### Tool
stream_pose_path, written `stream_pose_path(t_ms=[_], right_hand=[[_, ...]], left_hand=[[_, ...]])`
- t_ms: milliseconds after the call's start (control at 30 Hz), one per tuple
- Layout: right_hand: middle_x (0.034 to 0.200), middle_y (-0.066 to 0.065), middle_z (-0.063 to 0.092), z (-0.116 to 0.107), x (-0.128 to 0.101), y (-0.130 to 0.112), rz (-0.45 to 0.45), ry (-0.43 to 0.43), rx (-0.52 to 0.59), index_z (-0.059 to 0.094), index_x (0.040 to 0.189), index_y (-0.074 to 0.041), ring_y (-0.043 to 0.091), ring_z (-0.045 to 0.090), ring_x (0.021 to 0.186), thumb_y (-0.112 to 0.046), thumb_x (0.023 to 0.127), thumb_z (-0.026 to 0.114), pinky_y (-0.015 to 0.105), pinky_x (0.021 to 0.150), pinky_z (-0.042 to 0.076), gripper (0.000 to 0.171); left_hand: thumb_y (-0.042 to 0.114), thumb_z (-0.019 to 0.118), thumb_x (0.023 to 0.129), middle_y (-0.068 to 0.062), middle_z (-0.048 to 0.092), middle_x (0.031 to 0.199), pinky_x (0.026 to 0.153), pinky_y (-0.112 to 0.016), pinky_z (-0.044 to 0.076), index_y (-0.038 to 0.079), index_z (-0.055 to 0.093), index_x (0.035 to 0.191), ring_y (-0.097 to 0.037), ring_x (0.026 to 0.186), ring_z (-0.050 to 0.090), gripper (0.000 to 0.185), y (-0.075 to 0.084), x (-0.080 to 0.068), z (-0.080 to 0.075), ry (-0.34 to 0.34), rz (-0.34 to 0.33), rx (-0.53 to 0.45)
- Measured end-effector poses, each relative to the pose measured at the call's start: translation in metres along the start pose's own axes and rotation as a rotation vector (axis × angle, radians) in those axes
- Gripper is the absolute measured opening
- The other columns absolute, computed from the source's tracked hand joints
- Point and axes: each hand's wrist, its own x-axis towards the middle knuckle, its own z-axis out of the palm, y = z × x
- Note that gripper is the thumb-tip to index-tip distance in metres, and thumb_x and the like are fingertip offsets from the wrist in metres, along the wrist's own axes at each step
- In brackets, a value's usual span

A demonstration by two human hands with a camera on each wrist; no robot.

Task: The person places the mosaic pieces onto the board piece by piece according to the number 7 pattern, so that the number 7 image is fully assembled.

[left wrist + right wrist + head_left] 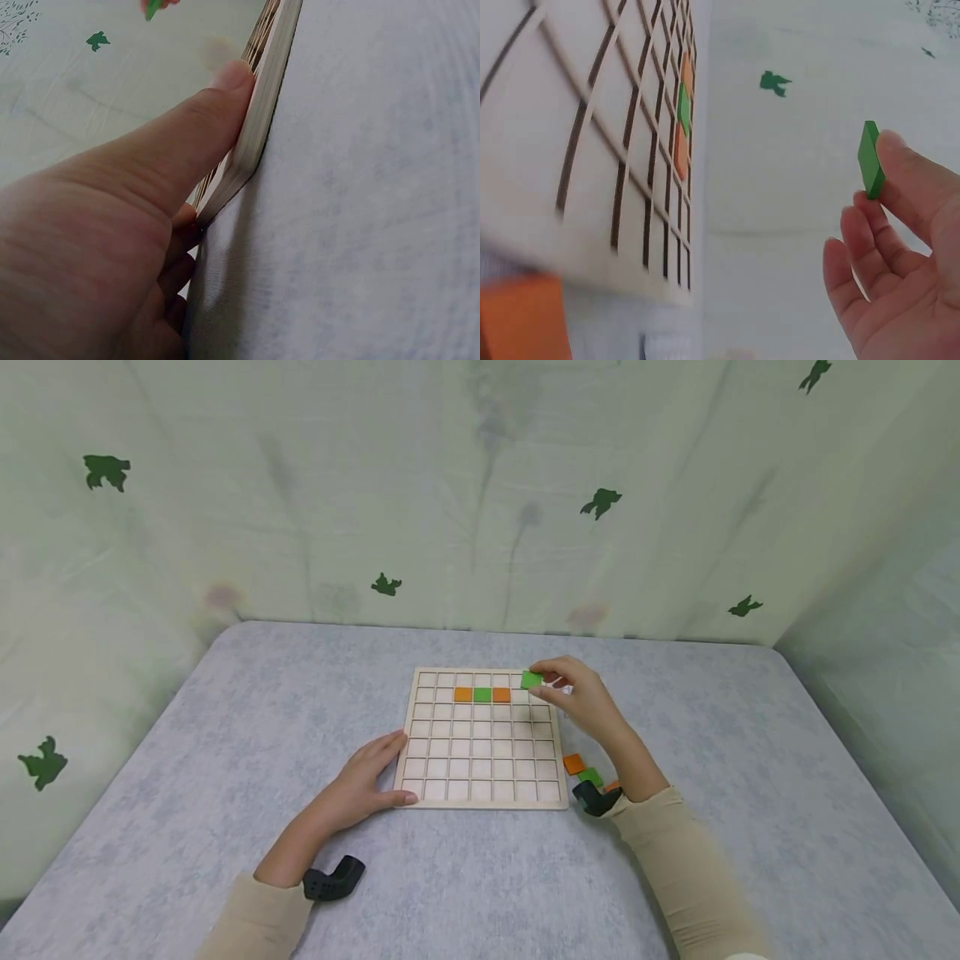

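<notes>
A light wooden grid board lies flat on the table. Three square tiles sit side by side in its second row from the back: an orange tile, a green tile and another orange tile. My right hand pinches a green square tile between thumb and fingertips. It is held above the board's back right corner, apart from the grid. At the front left corner my left hand rests against the board, the thumb stretched along the near edge and the other fingers at the left side.
Right of the board lie a loose orange tile and a green one. Another orange tile is partly hidden by the black wrist camera. A patterned curtain hangs behind the blue-grey table.
</notes>
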Motion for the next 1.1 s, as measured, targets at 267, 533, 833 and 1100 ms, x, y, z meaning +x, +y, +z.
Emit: stream_pose_path(t_ms=[267,533,833,1100], right_hand=[[0.11,0.007,0.056,0.034,0.015,0.013,0.092,-0.013,0.099,0.059,0.115,-0.004,0.02,0.052,0.094,-0.014,0.084,0.064,0.033,0.081,0.044,0.034],[0.106,0.006,0.057,0.051,0.009,0.03,0.233,-0.1,0.112,0.061,0.112,-0.007,0.018,0.053,0.094,-0.016,0.083,0.066,0.033,0.081,0.045,0.031],[0.101,0.0,0.055,0.059,0.011,0.028,0.166,-0.142,-0.041,0.066,0.102,-0.012,0.016,0.048,0.087,-0.017,0.082,0.068,0.031,0.076,0.041,0.021],[0.112,0.003,0.054,0.047,0.01,0.025,0.264,-0.171,0.098,0.061,0.114,-0.01,0.018,0.05,0.099,-0.018,0.083,0.066,0.034,0.085,0.041,0.032]], left_hand=[[0.045,0.07,0.073,-0.013,0.021,0.146,0.101,-0.054,0.016,0.003,0.024,0.142,-0.035,0.131,0.014,0.093,0.0,-0.001,-0.001,-0.001,0.0,-0.002],[0.044,0.071,0.073,-0.014,0.021,0.145,0.101,-0.054,0.017,0.003,0.024,0.142,-0.035,0.131,0.014,0.093,0.001,0.0,-0.001,-0.008,0.001,0.0],[0.046,0.07,0.073,-0.014,0.02,0.146,0.1,-0.055,0.016,0.003,0.024,0.142,-0.036,0.131,0.013,0.094,0.001,-0.001,-0.003,-0.009,-0.008,-0.003],[0.044,0.07,0.073,-0.014,0.02,0.146,0.1,-0.055,0.016,0.003,0.024,0.142,-0.036,0.131,0.013,0.092,0.002,-0.001,-0.003,-0.011,-0.004,-0.014]])
